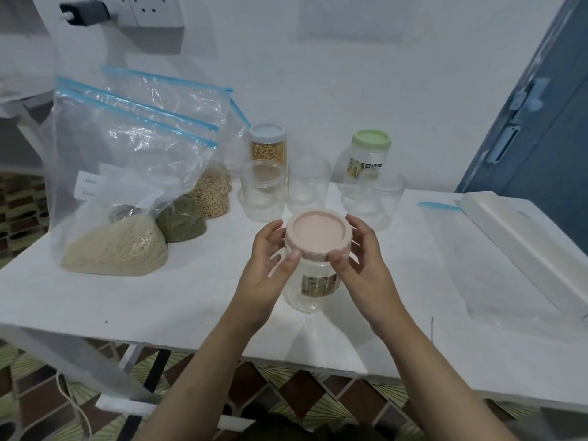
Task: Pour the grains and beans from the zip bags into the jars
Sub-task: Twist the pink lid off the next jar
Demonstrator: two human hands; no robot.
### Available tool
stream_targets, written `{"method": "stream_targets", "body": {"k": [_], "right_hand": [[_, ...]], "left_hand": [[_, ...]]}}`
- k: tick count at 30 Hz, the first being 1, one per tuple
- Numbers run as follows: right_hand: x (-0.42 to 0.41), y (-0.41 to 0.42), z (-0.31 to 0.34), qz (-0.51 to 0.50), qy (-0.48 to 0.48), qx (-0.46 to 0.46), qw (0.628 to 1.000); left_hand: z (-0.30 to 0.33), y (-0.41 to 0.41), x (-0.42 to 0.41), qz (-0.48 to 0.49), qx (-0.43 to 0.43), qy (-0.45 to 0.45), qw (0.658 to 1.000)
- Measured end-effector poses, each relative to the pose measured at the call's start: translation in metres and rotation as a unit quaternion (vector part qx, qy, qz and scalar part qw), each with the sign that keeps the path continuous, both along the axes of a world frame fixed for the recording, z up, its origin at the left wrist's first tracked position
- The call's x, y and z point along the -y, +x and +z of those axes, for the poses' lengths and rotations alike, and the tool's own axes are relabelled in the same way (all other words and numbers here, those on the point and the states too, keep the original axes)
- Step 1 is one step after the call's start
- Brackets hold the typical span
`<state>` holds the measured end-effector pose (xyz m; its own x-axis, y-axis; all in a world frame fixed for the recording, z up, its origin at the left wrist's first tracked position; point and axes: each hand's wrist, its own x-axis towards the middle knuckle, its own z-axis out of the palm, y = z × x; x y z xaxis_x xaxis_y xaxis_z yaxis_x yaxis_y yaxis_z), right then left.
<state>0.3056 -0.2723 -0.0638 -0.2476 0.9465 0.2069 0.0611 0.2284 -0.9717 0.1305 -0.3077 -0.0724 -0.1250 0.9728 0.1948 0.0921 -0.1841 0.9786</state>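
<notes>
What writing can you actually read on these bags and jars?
"Dat": start of the top line on the white label of the front zip bag, the rest hidden.
"Con": start of its second line, also cut off.
Sticker on the pink-lidded jar: too blurred to read.
Sticker on the green-lidded jar: too blurred.

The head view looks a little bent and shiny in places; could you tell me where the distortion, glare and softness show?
Head view: the wide lens bows the table edge and the door; glare streaks the zip bags; the wall sockets are soft; the pink-lidded jar between both hands is sharp.
</notes>
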Motion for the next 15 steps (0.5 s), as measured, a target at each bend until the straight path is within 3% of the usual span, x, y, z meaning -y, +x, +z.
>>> {"method": "stream_targets", "body": {"k": [5, 15], "right_hand": [[0.0020, -0.0006, -0.0050, -0.046, -0.016, -0.052, 0.997], [0.0007, 0.0038, -0.0054, -0.050, -0.003, -0.026, 0.998]], "left_hand": [[-0.0001, 0.0011, 0.0031, 0.001, -0.019, 0.006, 1.000], [-0.0028, 0.0018, 0.0022, -0.012, -0.003, -0.001, 1.000]]}}
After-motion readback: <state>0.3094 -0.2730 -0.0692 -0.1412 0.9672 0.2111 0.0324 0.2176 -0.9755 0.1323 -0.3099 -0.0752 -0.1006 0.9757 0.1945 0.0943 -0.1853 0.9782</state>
